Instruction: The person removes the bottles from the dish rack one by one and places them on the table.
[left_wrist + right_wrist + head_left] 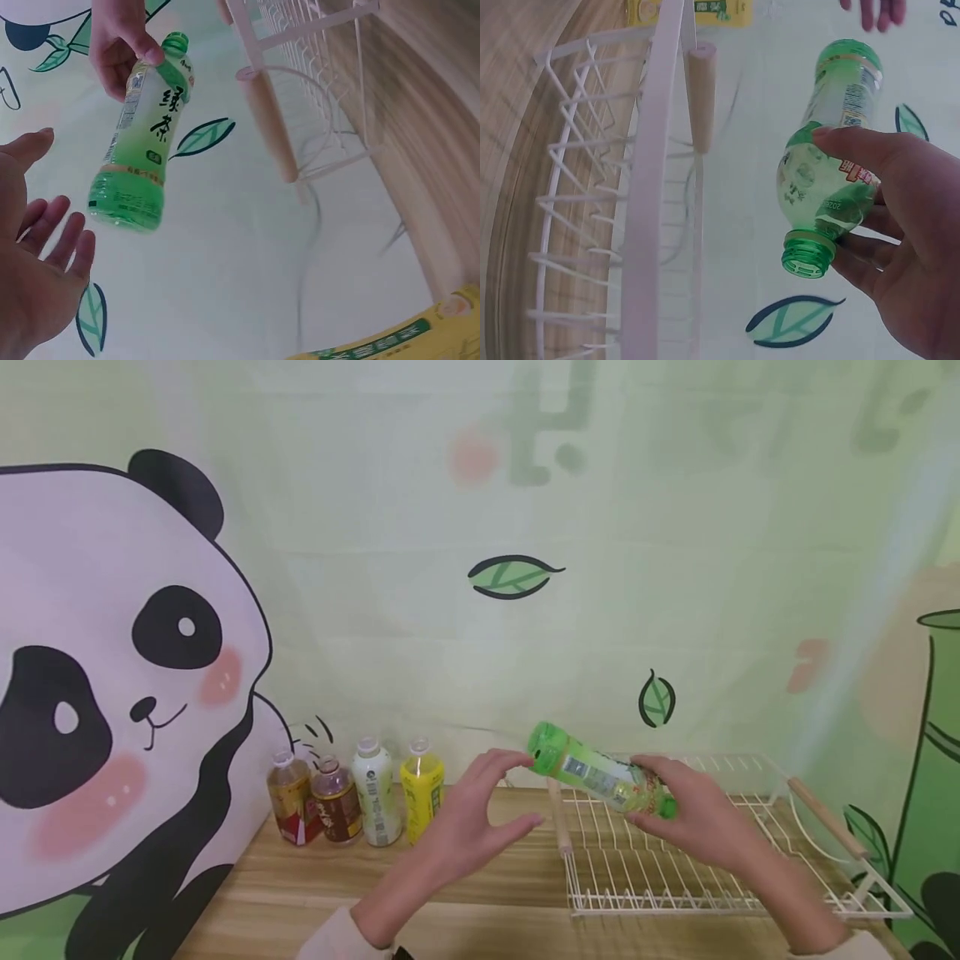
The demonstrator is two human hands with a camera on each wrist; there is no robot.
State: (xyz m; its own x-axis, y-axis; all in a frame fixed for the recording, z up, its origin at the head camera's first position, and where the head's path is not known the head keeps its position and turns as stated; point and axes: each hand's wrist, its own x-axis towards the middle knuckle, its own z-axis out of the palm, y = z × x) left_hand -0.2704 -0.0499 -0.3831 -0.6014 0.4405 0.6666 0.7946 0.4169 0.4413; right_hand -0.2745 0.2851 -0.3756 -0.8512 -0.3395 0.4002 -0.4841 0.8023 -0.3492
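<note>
My right hand (701, 810) grips a green plastic tea bottle (139, 142) around its shoulder, near the neck. The bottle is held in the air above a white wire rack, tilted so its base points up and to the left. No cap shows on its threaded mouth (808, 255). My left hand (468, 814) is beside the base, with fingers spread and thumb apart; the left wrist view shows a gap between this hand and the bottle. Nothing lies in the left palm.
The white wire rack (675, 912) with wooden handles stands on the wooden table (315, 910) at the right. Uncapped bottles stand in a row at the back left: an amber one (291, 797), a brown one (337, 802), a white one (377, 797) and a yellow one (422, 785). A panda-printed cloth hangs behind.
</note>
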